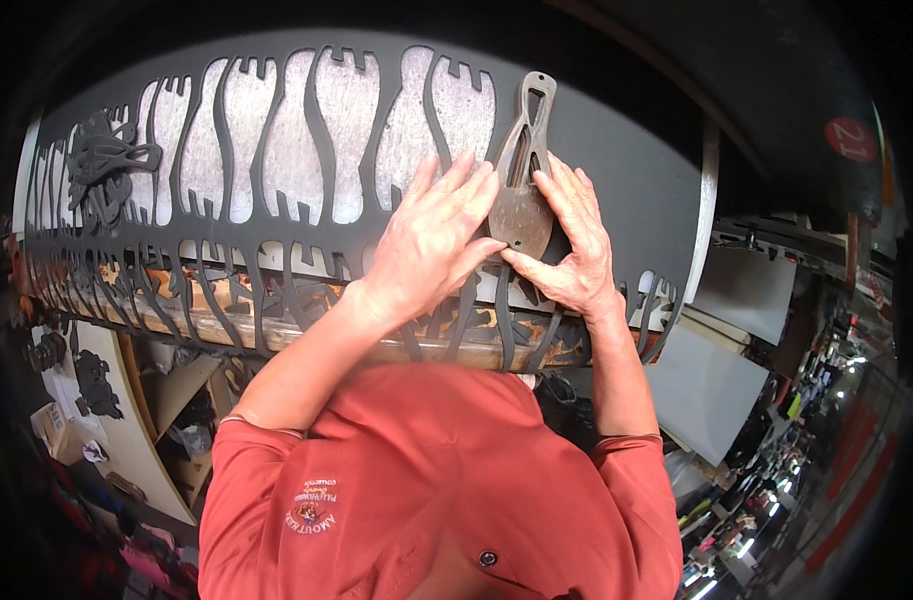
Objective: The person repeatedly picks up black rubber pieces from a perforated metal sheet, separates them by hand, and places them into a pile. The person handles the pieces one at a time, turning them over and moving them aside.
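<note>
A metal cutting die (pixel 520 210) lies on a dark grey sheet (pixel 632 190). It is shaped like a shoe sole, with a narrow top, a slotted middle and a rounded lower end. My left hand (pixel 432 235) rests flat along the die's left edge, fingers stretched, thumb pointing at its bottom. On the other side my right hand (pixel 574 240) lies with fingers straight against the right edge and thumb near the lower end. Both thumb tips come close together below the die. Left of my hands, a row of sole-shaped cutouts (pixel 347 130) runs through the sheet, baring a pale surface.
A pile of dark cut pieces (pixel 107 165) sits on the sheet's left end. Thin strips of the cut sheet (pixel 247 300) hang over the near edge, above a worn, scrap-strewn ledge. Grey panels (pixel 712 385) stand at right; a wooden shelf unit (pixel 142 430) is at lower left.
</note>
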`<move>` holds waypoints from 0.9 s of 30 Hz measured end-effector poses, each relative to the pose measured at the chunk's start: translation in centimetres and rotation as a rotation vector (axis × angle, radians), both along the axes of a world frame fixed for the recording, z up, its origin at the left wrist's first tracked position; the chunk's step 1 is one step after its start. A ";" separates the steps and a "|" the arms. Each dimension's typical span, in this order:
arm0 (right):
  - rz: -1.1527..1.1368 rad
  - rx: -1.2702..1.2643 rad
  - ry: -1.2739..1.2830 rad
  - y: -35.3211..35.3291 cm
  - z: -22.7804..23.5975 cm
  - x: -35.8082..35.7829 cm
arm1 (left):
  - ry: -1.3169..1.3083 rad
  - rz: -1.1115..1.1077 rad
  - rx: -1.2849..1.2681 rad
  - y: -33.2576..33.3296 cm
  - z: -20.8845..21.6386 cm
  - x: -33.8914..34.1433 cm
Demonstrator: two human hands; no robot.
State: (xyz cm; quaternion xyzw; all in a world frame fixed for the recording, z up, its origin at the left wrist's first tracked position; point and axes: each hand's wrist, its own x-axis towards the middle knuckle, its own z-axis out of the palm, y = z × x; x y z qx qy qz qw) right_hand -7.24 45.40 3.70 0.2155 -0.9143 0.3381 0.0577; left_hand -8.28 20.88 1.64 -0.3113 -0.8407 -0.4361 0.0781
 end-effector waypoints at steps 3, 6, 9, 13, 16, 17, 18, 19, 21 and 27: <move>0.005 0.019 -0.018 0.1 0.3 -0.5 | -0.007 0.052 -0.032 0.6 -0.1 0.3; 0.001 0.030 -0.050 0.0 0.6 -0.5 | 0.017 0.103 -0.068 1.1 -0.2 0.5; -0.008 0.037 -0.060 -0.1 0.6 -0.4 | 0.034 0.117 -0.060 1.3 -0.2 0.5; -0.024 -0.016 -0.030 -0.1 0.2 -0.5 | 0.042 0.116 -0.051 1.3 0.0 0.3; -0.020 -0.030 0.003 0.0 0.0 -0.6 | 0.052 0.131 -0.047 1.3 0.1 0.3; -0.024 -0.032 0.012 0.0 -0.1 -0.6 | 0.052 0.133 -0.048 1.3 0.1 0.2; -0.029 -0.039 0.028 0.0 -0.2 -0.7 | 0.053 0.131 -0.049 1.4 0.0 0.2; -0.038 -0.045 0.040 -0.1 -0.3 -0.7 | 0.062 0.130 -0.061 1.4 -0.1 0.1; -0.054 -0.076 0.077 -0.3 -0.5 -0.4 | 0.076 0.136 -0.065 1.4 -0.2 0.0; -0.250 0.030 0.148 -1.3 -1.0 4.0 | 0.064 0.076 0.020 -1.9 2.1 2.4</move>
